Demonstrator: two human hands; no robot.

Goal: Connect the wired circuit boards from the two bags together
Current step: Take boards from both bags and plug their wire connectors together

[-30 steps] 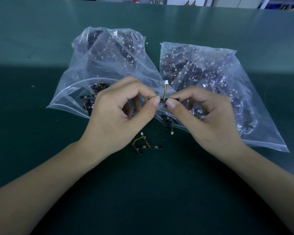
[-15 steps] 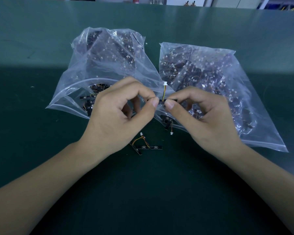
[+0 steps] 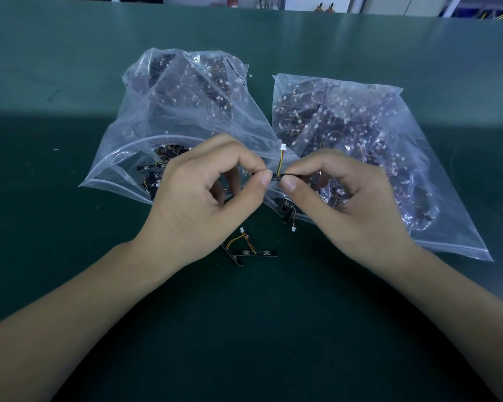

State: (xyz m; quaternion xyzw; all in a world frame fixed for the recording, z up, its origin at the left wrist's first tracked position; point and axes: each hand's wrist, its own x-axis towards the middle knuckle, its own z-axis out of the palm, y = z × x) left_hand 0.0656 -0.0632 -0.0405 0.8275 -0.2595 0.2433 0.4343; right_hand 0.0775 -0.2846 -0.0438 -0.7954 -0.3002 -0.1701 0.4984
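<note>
— Two hands are working above the green counter (image 3: 70, 285), meeting between the two clear bags.

— What are they holding?

— The left hand (image 3: 204, 198) and the right hand (image 3: 349, 204) are each pinching, thumb against forefinger, an end of a small black circuit board (image 3: 276, 177). Its wires (image 3: 279, 165) are standing up from the gap between the fingertips, ending in a white connector (image 3: 283, 146).

— So the fingers are clamped on it?

— Yes, both pairs are pressing on the board; the other fingers are curling loosely behind.

— And the bags?

— The left bag (image 3: 186, 117) and the right bag (image 3: 360, 134) are lying side by side, both full of dark boards with white plugs. The left one's mouth is gaping toward the person.

— Anything loose?

— A joined pair of boards (image 3: 251, 253) is lying on the counter just below the hands, and another board (image 3: 286, 208) is sticking out from the right bag's edge.
</note>
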